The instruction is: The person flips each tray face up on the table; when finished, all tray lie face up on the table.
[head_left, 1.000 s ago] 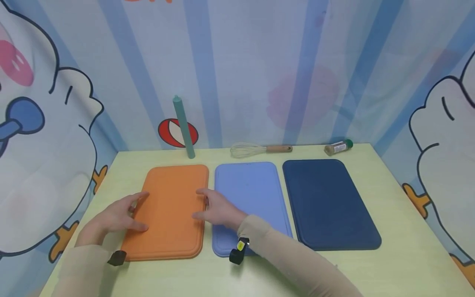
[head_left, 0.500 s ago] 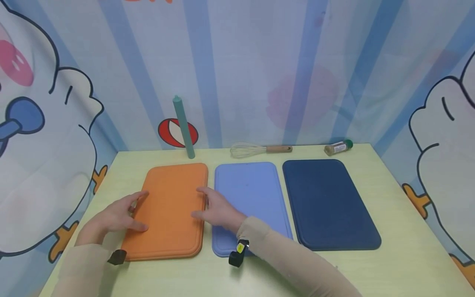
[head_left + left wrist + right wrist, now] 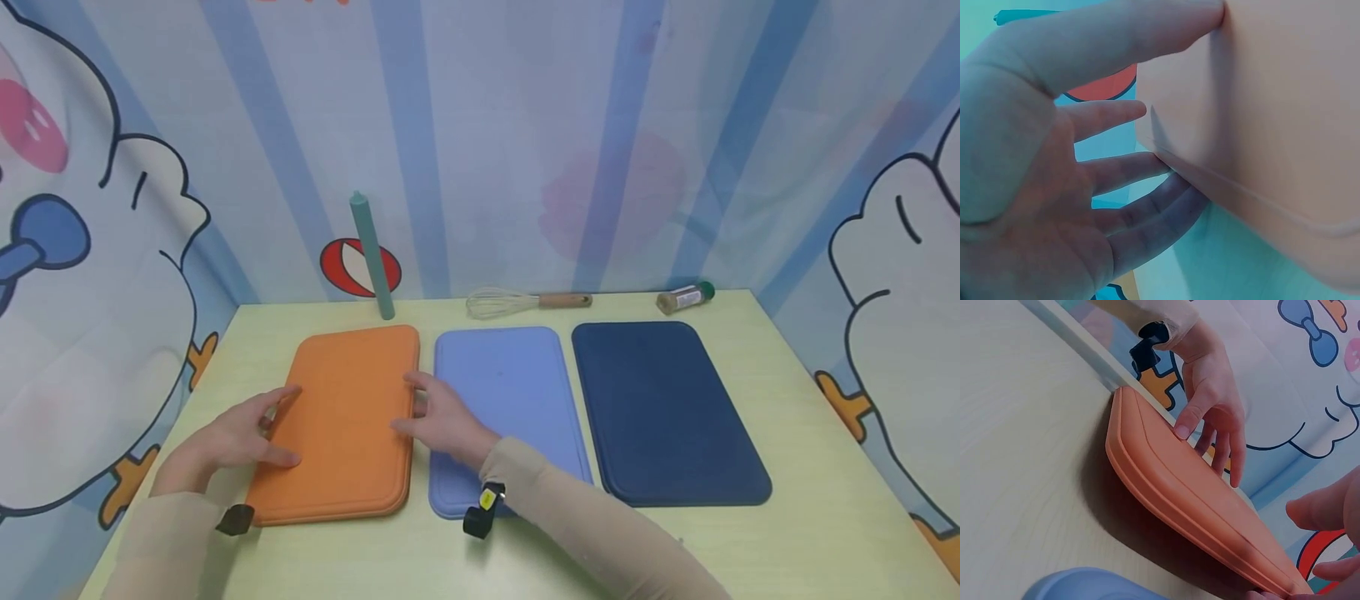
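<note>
The grip is two bare hands on an orange board, a flat rectangle with rounded corners. The left hand pinches the orange board's left edge, thumb on the upper face and some fingertips under the rim. The right hand holds the orange board's right edge with fingertips beneath it, and that side is tilted up off the pale yellow tabletop. Just right of the orange board lies a light blue board, partly covered by a beige sleeve; farther right of it lies a navy board. Beyond the orange board a slim green stick tilts slightly. Beyond and to the right of the orange board lie a whisk with a wooden handle and, farther right, a small green-capped jar. A striped backdrop rises behind the orange board.
</note>
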